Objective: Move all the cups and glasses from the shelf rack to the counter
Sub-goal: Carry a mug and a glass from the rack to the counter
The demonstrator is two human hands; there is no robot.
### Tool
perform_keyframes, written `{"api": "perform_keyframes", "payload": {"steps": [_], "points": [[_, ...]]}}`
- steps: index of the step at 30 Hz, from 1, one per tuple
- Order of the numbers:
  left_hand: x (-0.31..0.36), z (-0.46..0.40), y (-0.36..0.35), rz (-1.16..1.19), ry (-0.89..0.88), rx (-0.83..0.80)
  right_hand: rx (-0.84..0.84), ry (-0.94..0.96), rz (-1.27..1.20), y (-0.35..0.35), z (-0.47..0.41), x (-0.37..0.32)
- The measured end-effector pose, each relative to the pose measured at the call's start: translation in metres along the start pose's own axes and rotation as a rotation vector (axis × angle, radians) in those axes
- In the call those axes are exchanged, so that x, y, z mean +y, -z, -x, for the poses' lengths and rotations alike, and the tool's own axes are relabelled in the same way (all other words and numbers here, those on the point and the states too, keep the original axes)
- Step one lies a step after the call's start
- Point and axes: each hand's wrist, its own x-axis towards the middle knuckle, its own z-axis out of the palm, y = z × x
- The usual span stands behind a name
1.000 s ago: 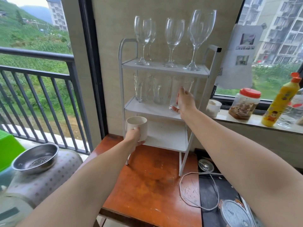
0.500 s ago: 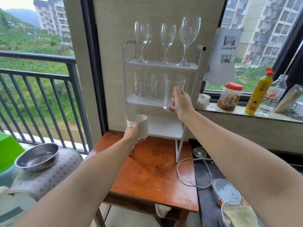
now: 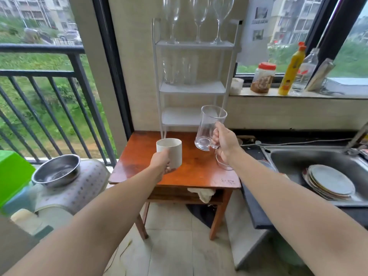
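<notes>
Above the orange-brown wooden bench (image 3: pixel 139 156), the right hand (image 3: pixel 225 145) holds a clear glass mug (image 3: pixel 209 128) by its handle, fingers (image 3: pixel 216 134) curled through and round it, the mug tilted a little and clear of the white shelf rack (image 3: pixel 192 87). Beside it the left hand (image 3: pixel 162 163) wraps its fingers round the lower wall of a cream ceramic cup (image 3: pixel 169 151), upright and held off the bench. Both vessels are rigid and breakable; the glass mug looks thick-walled and probably fairly heavy, so the handle grip suits it, though smooth glass could swing on that pivot if carried loosely. The ceramic cup is likely lighter, its matte wall giving fair purchase around the middle. On the rack, three wine glasses (image 3: pixel 199 18) stand on the top shelf and a few tumblers (image 3: pixel 179 71), blurred, on the middle one. The wine glasses seem thin and top-heavy; the bowl's base or the stem near it would be the safest hold. The dark counter (image 3: pixel 256 208) by the sink (image 3: pixel 294 162) lies to the right.
</notes>
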Motion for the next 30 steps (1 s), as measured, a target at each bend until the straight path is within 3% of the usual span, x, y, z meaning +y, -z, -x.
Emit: {"api": "perform_keyframes", "payload": {"steps": [8, 16, 30], "points": [[-0.069, 0.035, -0.014, -0.147, 0.085, -0.1, 0.188, -0.166, -0.013, 0.069, 0.064, 0.085], [-0.141, 0.081, -0.081, -0.238, 0.164, -0.24, 0.443, -0.338, -0.015, 0.163, 0.161, 0.137], [-0.299, 0.292, -0.208, -0.471, 0.244, -0.617, 0.849, -0.403, -0.087, 0.342, 0.412, 0.185]]}}
